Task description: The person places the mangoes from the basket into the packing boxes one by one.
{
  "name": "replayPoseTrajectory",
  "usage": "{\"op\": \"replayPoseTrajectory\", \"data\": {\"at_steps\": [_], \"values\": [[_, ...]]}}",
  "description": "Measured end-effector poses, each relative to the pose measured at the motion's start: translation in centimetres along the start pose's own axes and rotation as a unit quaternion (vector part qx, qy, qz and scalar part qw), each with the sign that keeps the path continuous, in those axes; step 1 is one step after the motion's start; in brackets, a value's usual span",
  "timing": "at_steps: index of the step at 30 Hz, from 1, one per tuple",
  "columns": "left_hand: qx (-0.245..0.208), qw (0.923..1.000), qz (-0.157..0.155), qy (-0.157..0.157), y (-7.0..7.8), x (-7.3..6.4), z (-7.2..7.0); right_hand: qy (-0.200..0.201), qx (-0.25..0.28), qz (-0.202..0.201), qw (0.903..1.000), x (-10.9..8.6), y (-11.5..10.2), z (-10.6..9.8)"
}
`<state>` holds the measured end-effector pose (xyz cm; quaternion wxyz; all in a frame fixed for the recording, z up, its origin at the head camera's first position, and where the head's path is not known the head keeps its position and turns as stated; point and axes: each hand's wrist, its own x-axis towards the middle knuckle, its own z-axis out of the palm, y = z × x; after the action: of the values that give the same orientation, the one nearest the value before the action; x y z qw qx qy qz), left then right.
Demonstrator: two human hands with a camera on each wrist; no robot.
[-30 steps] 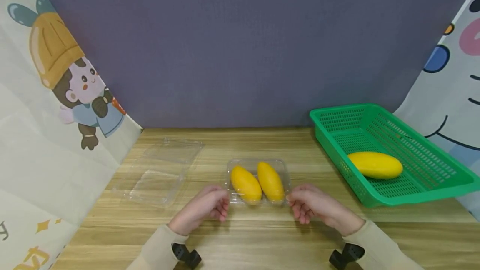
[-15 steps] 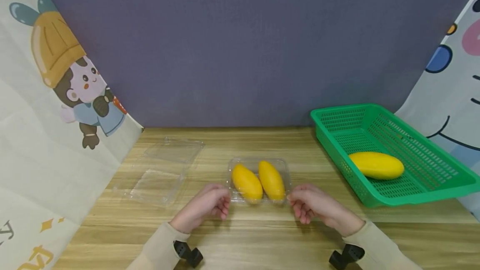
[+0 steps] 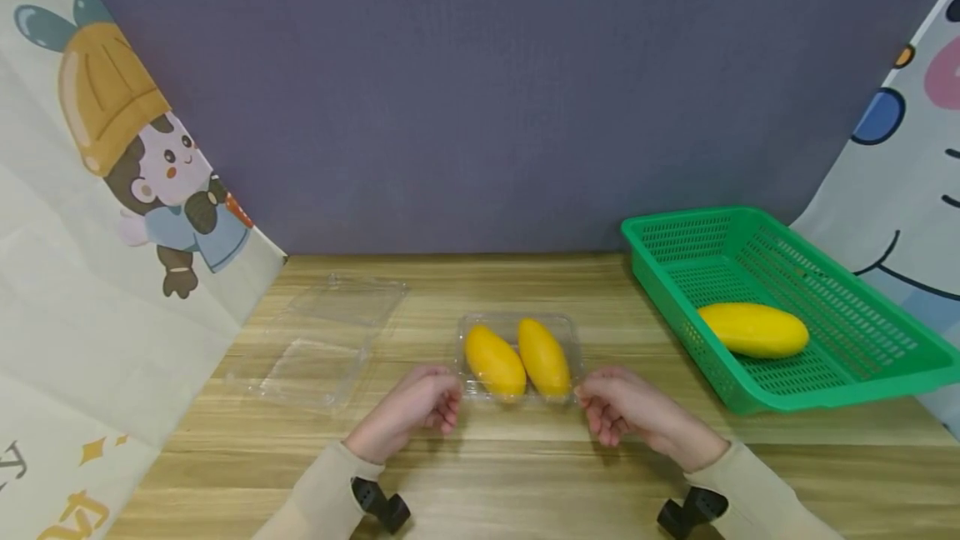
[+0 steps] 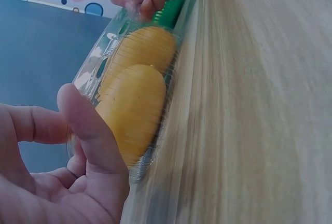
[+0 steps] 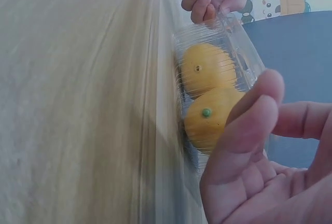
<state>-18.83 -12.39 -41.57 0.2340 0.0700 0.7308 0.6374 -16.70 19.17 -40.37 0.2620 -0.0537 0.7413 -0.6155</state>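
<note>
A clear plastic container (image 3: pixel 517 323) sits in the middle of the table with two yellow oblong fruits (image 3: pixel 495 361) side by side in it. Thumb and forefinger of my left hand (image 3: pixel 422 407) pinch its near left corner. At the near right corner my right hand (image 3: pixel 626 413) pinches the edge in the same way, its other fingers curled beneath. Through the ribbed near wall in the right wrist view, one fruit (image 5: pixel 210 120) shows a green stem spot. The left wrist view has the fruits (image 4: pixel 136 107) close behind my left thumb.
Left on the wooden table (image 3: pixel 495 473) lies another clear plastic container (image 3: pixel 322 348), unfolded, nothing in it. A green basket (image 3: pixel 675 340) at the right holds one more yellow fruit (image 3: pixel 753 330). A dark panel (image 3: pixel 480 107) rises along the table's back edge.
The container and its two fruits have shifted slightly away from me. My left hand has moved a little to the right; both hands keep their pinch on the corners.
</note>
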Motion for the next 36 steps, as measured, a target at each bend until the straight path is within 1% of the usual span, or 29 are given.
{"op": "replayPoseTrajectory", "data": {"at_steps": [4, 5, 6, 7, 8, 9, 10, 11, 13, 14, 15, 18, 20, 22, 26, 28, 30, 32, 36], "values": [[-0.003, 1.0, 0.0, 0.001, -0.1, 0.0, 0.1, 0.026, -0.018, 0.0, 0.9995, 0.0, 0.0, 0.2], [-0.003, 1.0, 0.001, 0.001, -0.1, 0.0, 0.1, 0.039, -0.029, -0.002, 0.9988, 0.0, -0.1, 0.3], [-0.003, 1.0, 0.001, 0.001, -0.1, 0.0, 0.1, 0.059, -0.044, -0.003, 0.9973, 0.0, -0.2, 0.5], [-0.003, 1.0, 0.001, 0.001, -0.1, 0.0, 0.1, 0.079, -0.061, -0.007, 0.995, -0.1, -0.3, 0.7], [-0.003, 1.0, 0.001, 0.001, -0.1, 0.0, 0.1, 0.103, -0.087, -0.011, 0.9907, -0.1, -0.4, 0.8], [-0.002, 1.0, 0.002, 0.001, -0.2, 0.0, 0.2, 0.129, -0.125, -0.02, 0.9836, -0.2, -0.6, 1.0], [-0.001, 1.0, 0.002, 0.002, -0.2, 0.0, 0.2, 0.154, -0.163, -0.029, 0.974, -0.3, -0.8, 1.1], [0.0, 1.0, 0.002, 0.003, -0.2, 0.0, 0.2, 0.178, -0.2, -0.041, 0.9625, -0.4, -1.0, 1.3], [0.001, 1.0, 0.001, 0.006, -0.2, 0.1, 0.2, 0.215, -0.275, -0.075, 0.9343, -0.5, -1.4, 1.7], [0.001, 1.0, 0.001, 0.007, -0.2, 0.1, 0.2, 0.229, -0.312, -0.096, 0.9171, -0.6, -1.6, 1.8], [0.002, 1.0, 0.001, 0.008, -0.1, 0.1, 0.3, 0.239, -0.341, -0.121, 0.9013, -0.7, -1.8, 2.1], [0.002, 0.9999, -0.001, 0.011, -0.1, 0.2, 0.3, 0.249, -0.405, -0.19, 0.8588, -0.6, -2.0, 2.9], [0.001, 0.9999, 0.001, 0.011, -0.2, 0.3, 0.3, 0.248, -0.442, -0.224, 0.8326, -0.4, -2.1, 3.3], [0.0, 0.9999, 0.001, 0.011, -0.2, 0.3, 0.4, 0.239, -0.473, -0.244, 0.8122, 0.0, -2.0, 3.7], [-0.005, 0.9999, -0.004, 0.013, -0.2, 0.3, 0.4, 0.216, -0.515, -0.272, 0.7834, 1.2, -1.9, 4.3], [-0.008, 0.9998, -0.009, 0.014, -0.1, 0.4, 0.5, 0.213, -0.528, -0.28, 0.7733, 1.8, -1.8, 4.4], [-0.011, 0.9998, -0.009, 0.016, -0.1, 0.3, 0.6, 0.215, -0.534, -0.281, 0.7679, 2.3, -1.7, 4.5], [-0.009, 0.9998, -0.009, 0.018, 0.0, 0.2, 0.7, 0.218, -0.536, -0.277, 0.7672, 2.7, -1.5, 4.4], [0.004, 0.9997, -0.005, 0.023, 0.3, -0.2, 0.8, 0.221, -0.533, -0.27, 0.7702, 3.4, -1.3, 4.2]]}}
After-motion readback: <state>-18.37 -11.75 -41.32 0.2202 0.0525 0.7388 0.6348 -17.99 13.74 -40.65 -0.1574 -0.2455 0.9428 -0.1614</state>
